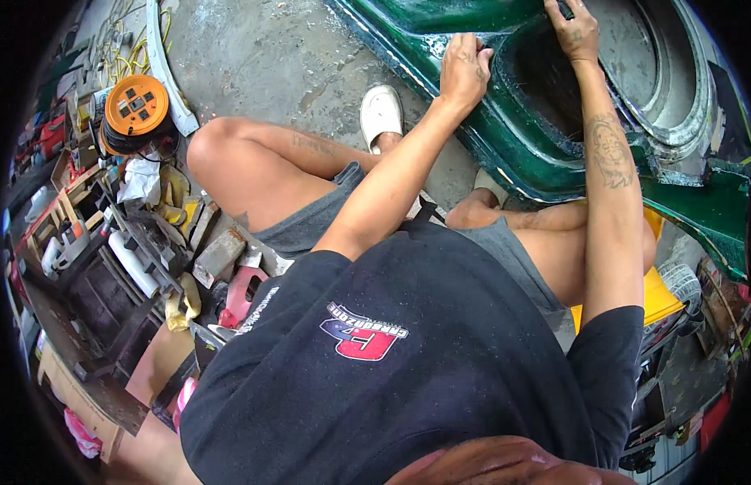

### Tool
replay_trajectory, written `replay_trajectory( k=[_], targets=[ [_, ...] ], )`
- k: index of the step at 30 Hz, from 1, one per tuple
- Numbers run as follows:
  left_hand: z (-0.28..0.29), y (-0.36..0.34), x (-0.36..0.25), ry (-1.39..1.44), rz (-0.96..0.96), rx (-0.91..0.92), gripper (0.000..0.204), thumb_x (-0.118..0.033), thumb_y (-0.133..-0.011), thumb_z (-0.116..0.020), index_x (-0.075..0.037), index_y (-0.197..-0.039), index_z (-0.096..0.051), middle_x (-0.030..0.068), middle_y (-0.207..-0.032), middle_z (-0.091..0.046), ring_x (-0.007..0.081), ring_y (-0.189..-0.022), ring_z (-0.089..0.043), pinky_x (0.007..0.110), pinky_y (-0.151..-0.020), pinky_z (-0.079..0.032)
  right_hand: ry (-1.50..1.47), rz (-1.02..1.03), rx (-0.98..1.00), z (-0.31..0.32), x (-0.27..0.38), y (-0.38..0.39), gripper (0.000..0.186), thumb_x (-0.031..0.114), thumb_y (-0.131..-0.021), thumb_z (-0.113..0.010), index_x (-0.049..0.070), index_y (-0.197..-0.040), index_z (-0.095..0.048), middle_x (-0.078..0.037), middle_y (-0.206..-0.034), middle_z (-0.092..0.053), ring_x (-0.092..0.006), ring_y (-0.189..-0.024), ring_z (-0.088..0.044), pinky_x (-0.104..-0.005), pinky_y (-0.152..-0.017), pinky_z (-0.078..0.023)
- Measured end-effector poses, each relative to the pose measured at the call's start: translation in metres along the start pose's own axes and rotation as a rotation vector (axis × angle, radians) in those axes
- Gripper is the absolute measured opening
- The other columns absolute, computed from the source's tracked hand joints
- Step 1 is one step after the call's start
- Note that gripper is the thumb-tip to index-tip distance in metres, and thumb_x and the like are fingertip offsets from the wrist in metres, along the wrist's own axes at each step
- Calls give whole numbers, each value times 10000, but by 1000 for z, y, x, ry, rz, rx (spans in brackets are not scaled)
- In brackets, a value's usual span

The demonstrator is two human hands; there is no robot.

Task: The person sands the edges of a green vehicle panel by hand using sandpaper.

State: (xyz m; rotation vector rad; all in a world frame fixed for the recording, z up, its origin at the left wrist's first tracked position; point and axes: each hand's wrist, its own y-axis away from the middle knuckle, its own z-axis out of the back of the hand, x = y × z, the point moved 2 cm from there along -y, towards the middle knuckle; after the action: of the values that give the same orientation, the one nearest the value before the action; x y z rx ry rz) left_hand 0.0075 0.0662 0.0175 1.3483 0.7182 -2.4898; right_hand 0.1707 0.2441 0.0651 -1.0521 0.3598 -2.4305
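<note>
A glossy dark green moulded panel (513, 137) lies across the upper right, with a deep dark recess in its middle and a pale chipped edge. My left hand (466, 71) rests on the panel's near-left ridge beside this recess. Its fingers are curled down and closed, and whatever may be under them is hidden. Beyond the recess, my right hand (573, 32) is bent over the raised rim, thumb on one side and fingers on the other. The picture's top edge cuts off part of those fingers. A pale, rough-edged ring-shaped part (674, 133) borders the panel on the right.
I sit low, knees apart, a white shoe (382, 111) on the grey concrete floor (286, 56). An orange cable reel (137, 105) stands left, near yellow cord (129, 56). Tools and scraps crowd a dark rack (100, 299). Something yellow (658, 299) shows beneath my right leg.
</note>
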Motion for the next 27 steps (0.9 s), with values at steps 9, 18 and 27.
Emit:
replay_trajectory(
  k=[9, 18, 27],
  targets=[
    [7, 4, 7, 70, -111, 16, 131, 4, -844, -695, 21, -833, -565, 193, -817, -567, 419, -762, -580, 470, -697, -482, -90, -76, 38, 4, 7, -2, 361, 289, -913, -702, 2, -1130, -739, -278, -1286, -659, -420, -1093, -678, -416, -963, -537],
    [13, 18, 0, 79, -15, 154, 118, 26, -844, -679, 17, -841, -562, 208, -831, -570, 431, -772, -583, 471, -691, -482, 44, 3, -7, 4, -18, 6, 417, 336, -894, -713, 1, -1140, -747, -298, -1327, -636, -438, -1185, -649, -419, -1032, -509],
    [14, 15, -3, 97, -36, 176, 148, 16, -850, -680, 10, -844, -532, 206, -833, -545, 437, -779, -574, 483, -683, -473, 5, 31, -4, 6, -19, 4, 398, 306, -905, -704, -12, -1142, -735, -288, -1333, -638, -419, -1191, -649, -405, -1036, -498]
  ],
)
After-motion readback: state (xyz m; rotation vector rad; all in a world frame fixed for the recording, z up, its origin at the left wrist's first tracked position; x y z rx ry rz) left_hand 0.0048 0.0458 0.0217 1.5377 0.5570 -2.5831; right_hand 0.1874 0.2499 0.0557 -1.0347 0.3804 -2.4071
